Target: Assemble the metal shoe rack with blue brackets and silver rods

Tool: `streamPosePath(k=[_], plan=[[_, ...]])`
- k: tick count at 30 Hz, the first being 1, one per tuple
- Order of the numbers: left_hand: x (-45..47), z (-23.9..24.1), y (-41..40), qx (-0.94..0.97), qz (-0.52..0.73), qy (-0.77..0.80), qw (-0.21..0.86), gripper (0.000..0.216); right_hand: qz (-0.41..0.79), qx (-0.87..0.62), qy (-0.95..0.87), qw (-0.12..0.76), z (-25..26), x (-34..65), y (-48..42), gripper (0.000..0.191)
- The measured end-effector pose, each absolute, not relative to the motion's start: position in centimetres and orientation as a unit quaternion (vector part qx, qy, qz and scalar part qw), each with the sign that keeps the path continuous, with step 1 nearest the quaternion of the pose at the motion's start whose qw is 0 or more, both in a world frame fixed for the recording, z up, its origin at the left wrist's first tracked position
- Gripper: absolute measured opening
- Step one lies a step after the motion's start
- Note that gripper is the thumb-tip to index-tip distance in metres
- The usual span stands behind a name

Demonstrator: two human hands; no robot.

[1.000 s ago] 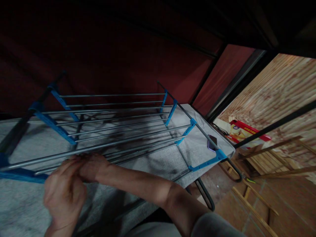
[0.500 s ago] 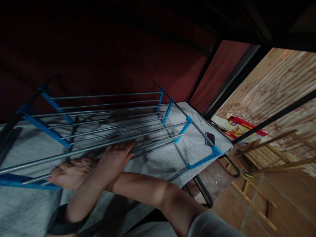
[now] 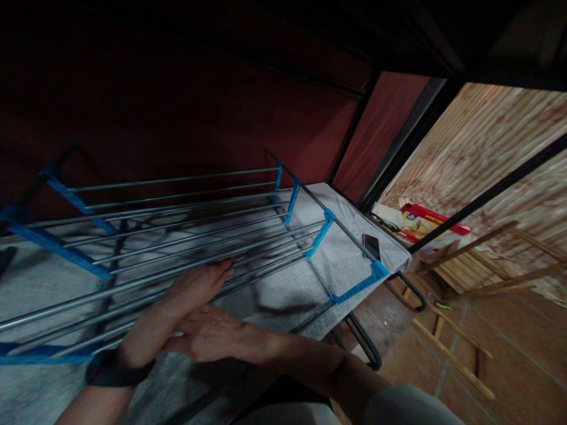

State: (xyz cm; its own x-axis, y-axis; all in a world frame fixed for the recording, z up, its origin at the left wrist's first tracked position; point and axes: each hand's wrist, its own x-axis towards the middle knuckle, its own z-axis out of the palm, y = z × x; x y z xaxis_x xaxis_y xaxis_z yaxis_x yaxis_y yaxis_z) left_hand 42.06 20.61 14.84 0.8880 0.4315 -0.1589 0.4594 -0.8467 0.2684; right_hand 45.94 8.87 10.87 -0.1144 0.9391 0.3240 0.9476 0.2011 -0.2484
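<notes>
A shoe rack of grey metal rods and blue plastic brackets (image 3: pixel 319 235) lies across a pale cloth-covered surface (image 3: pixel 283 295). My left hand (image 3: pixel 197 287), with a dark band at the wrist, reaches across to the right. Its fingers curl over a long metal rod (image 3: pixel 133 284) near the rack's middle; the fingertips are partly hidden. Beneath that forearm my right hand (image 3: pixel 212 333) crosses to the left, closed around another rod, whose pale end (image 3: pixel 177 334) pokes out by the fingers. Most of this rod is hidden. At the lower left, several rods meet a blue bracket (image 3: pixel 53 354).
A phone (image 3: pixel 371 247) lies on the cloth near its right end. Beyond stand a red and yellow box (image 3: pixel 432 226) and wooden frames (image 3: pixel 456 354) on the tiled floor. Black metal bars (image 3: pixel 363 339) stick out below the surface, and a dark red wall (image 3: pixel 199 118) rises behind.
My right hand has moved right, from the rod ends near the lower-left bracket to below my left wrist. My left hand has shifted slightly left. The view has turned a little.
</notes>
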Motion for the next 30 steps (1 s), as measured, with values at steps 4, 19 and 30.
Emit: streamPosePath(k=[4,19,30], plan=[[42.3,14.8,20.7,0.963,-0.051,0.227,0.133,0.056,0.01,-0.715,-0.621,0.321,5.8,54.0,1.9,0.031],[41.5,14.4,20.2,0.968,-0.036,0.242,0.061,0.058,-0.076,-0.79,-0.274,0.543,5.9,71.6,0.0,0.053],[41.3,13.6,20.5,0.965,-0.035,0.249,0.072,0.056,-0.07,-0.791,-0.228,0.563,6.5,71.3,0.7,0.03]])
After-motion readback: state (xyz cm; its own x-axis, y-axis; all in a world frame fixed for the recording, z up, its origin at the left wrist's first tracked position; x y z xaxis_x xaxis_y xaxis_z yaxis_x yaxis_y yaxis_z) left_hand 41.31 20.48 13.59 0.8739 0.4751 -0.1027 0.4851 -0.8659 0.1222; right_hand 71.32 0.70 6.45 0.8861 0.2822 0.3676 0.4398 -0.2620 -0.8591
